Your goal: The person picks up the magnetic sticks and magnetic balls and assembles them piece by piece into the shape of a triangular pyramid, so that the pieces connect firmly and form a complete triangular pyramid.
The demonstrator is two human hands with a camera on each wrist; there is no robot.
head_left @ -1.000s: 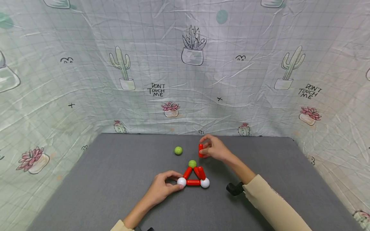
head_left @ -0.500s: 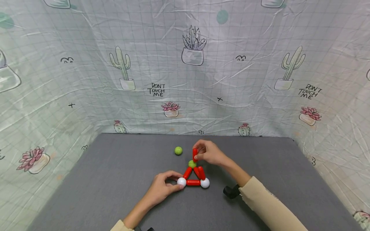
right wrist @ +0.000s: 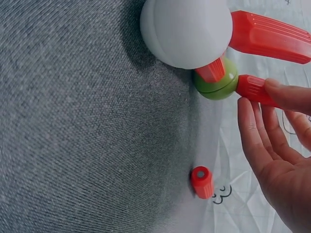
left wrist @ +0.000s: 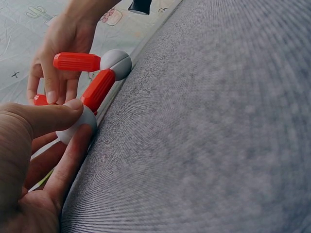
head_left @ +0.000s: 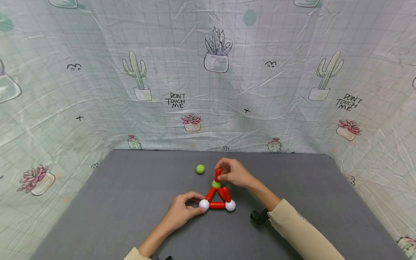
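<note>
A flat triangle of red rods lies on the table, with a white ball at its left corner, another white ball at its right and a green ball at the far one. My left hand pinches the left white ball between thumb and fingers. With thumb and fingertips, my right hand holds a red rod that stands up from the green ball, its end touching the ball. A second upright red rod rises from the right white ball, leaning slightly.
Behind the triangle sits a loose green ball. One more red rod lies on the grey table in the right wrist view; my right hand hides it from the head view. A patterned cloth walls the back and sides.
My right hand has brought its red rod left and toward me, from beyond the triangle onto the far green ball. My left hand has stayed on the white ball.
</note>
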